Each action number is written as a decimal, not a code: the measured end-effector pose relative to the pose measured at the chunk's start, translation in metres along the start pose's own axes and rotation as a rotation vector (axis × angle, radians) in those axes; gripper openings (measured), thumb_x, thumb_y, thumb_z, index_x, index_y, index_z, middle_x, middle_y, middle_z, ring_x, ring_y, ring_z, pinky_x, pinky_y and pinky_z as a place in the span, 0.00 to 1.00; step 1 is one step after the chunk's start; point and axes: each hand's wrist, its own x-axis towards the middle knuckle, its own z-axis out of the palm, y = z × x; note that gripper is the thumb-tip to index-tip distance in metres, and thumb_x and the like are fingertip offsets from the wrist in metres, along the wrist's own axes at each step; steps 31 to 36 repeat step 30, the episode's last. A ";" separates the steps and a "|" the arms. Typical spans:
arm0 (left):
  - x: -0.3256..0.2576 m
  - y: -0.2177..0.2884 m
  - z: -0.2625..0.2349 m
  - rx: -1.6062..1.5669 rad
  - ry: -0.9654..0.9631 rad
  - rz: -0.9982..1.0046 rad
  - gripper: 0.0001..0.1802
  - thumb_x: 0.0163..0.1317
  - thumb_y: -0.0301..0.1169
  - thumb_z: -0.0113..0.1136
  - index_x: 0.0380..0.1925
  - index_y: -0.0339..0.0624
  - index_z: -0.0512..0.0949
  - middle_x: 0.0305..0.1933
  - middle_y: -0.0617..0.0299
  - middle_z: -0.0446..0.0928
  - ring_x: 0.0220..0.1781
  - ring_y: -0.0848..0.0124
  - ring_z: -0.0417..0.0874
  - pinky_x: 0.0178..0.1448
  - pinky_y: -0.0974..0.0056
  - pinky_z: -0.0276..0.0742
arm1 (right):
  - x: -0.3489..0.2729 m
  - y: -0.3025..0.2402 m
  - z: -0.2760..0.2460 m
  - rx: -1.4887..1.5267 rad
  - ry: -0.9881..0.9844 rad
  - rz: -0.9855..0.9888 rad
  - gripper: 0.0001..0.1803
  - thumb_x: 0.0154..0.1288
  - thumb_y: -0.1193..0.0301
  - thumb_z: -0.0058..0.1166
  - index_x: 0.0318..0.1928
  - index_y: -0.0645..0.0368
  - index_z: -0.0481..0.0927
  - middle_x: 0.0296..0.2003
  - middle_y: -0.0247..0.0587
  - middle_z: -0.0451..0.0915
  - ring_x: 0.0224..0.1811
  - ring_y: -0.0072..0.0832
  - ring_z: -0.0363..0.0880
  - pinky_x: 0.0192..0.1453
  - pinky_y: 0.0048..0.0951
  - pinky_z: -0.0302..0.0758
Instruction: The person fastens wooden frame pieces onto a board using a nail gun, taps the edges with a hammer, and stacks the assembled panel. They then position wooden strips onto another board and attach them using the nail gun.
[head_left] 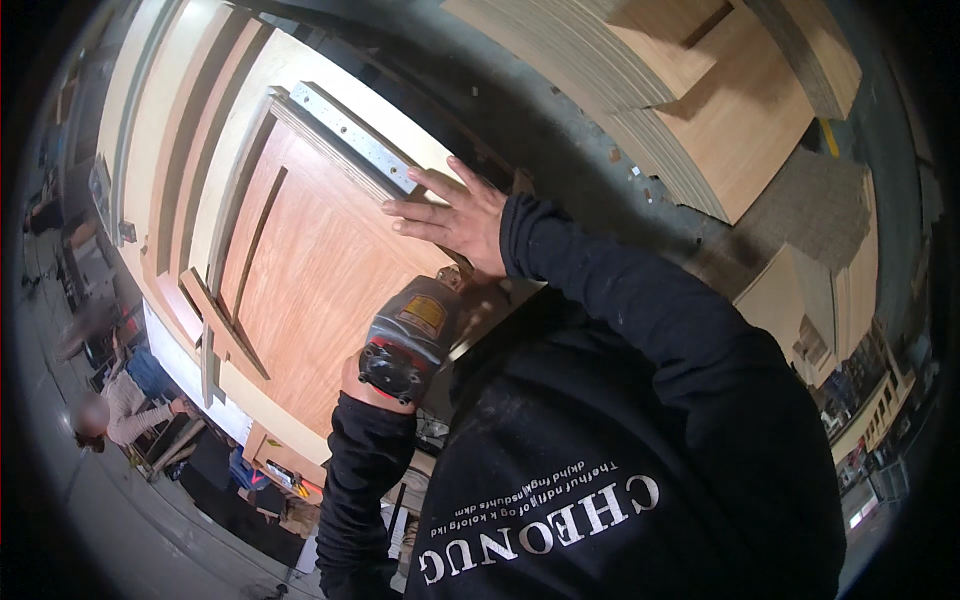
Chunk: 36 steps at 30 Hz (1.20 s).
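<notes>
My left hand (354,380), mostly hidden behind the tool, is closed around a dark grey power drill (412,318) with a yellow label and a black and red base. The drill's front end points up and right, toward the near edge of a wooden panel. My right hand (455,218) lies with its fingers stretched out and spread, fingertips by the near end of a long pale metal strip (350,132) with small holes. That strip runs along the right edge of the reddish-brown wooden panel (330,240). The drill's tip is hard to make out in the shadow below my right palm.
A narrow wooden batten (222,322) lies across the panel's left corner. More stacked boards (165,130) stand beyond. Across a dark floor gap, a tall stack of wooden sheets (735,140) stands at right. Another person (130,410) is at the far left, near a cluttered bench.
</notes>
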 end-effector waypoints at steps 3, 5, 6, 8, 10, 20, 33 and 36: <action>-0.027 0.013 -0.021 -0.518 0.097 -0.301 0.14 0.41 0.28 0.62 0.32 0.40 0.78 0.29 0.57 0.80 0.33 0.67 0.82 0.38 0.66 0.76 | 0.022 -0.020 -0.020 0.131 0.014 -0.064 0.47 0.37 0.64 0.63 0.63 0.49 0.58 0.69 0.30 0.43 0.71 0.44 0.33 0.69 0.55 0.34; -0.013 -0.001 0.006 -0.791 0.118 -0.429 0.14 0.41 0.29 0.62 0.31 0.38 0.80 0.27 0.55 0.80 0.33 0.68 0.82 0.38 0.65 0.76 | 0.011 -0.011 0.000 0.093 0.024 -0.017 0.47 0.36 0.63 0.64 0.62 0.51 0.59 0.68 0.31 0.44 0.71 0.45 0.34 0.69 0.56 0.35; -0.011 -0.013 0.012 -0.465 0.054 -0.337 0.16 0.40 0.32 0.64 0.32 0.40 0.80 0.28 0.54 0.80 0.34 0.65 0.82 0.39 0.65 0.76 | 0.005 -0.010 -0.003 0.105 0.032 0.005 0.47 0.37 0.62 0.64 0.62 0.51 0.60 0.68 0.33 0.44 0.71 0.45 0.33 0.69 0.57 0.34; -0.013 -0.013 0.025 -0.445 0.050 -0.199 0.19 0.40 0.35 0.64 0.37 0.45 0.79 0.30 0.51 0.80 0.35 0.59 0.82 0.41 0.63 0.76 | -0.003 -0.008 -0.008 0.143 -0.017 0.006 0.51 0.35 0.54 0.66 0.63 0.51 0.58 0.68 0.36 0.45 0.71 0.46 0.33 0.68 0.58 0.34; -0.040 0.000 0.012 -0.330 0.096 -0.193 0.24 0.40 0.35 0.64 0.42 0.44 0.77 0.33 0.49 0.79 0.37 0.55 0.81 0.42 0.61 0.75 | 0.003 -0.016 -0.013 0.106 -0.116 0.002 0.58 0.32 0.46 0.65 0.65 0.52 0.53 0.68 0.37 0.43 0.70 0.48 0.32 0.67 0.61 0.34; -0.228 -0.119 0.089 -0.779 0.933 -0.687 0.15 0.46 0.32 0.62 0.36 0.39 0.78 0.30 0.53 0.80 0.37 0.64 0.82 0.42 0.64 0.75 | 0.018 -0.081 -0.003 0.159 0.103 0.053 0.45 0.43 0.51 0.62 0.60 0.56 0.61 0.64 0.52 0.54 0.68 0.50 0.45 0.65 0.60 0.41; -0.333 -0.371 -0.001 0.104 0.956 -0.989 0.35 0.33 0.34 0.67 0.48 0.45 0.71 0.33 0.50 0.79 0.36 0.48 0.79 0.41 0.53 0.75 | 0.175 -0.237 0.102 0.246 0.174 -0.045 0.40 0.46 0.52 0.61 0.57 0.58 0.64 0.58 0.48 0.64 0.61 0.43 0.60 0.61 0.55 0.55; -0.333 -0.371 -0.001 0.104 0.956 -0.989 0.35 0.33 0.34 0.67 0.48 0.45 0.71 0.33 0.50 0.79 0.36 0.48 0.79 0.41 0.53 0.75 | 0.175 -0.237 0.102 0.246 0.174 -0.045 0.40 0.46 0.52 0.61 0.57 0.58 0.64 0.58 0.48 0.64 0.61 0.43 0.60 0.61 0.55 0.55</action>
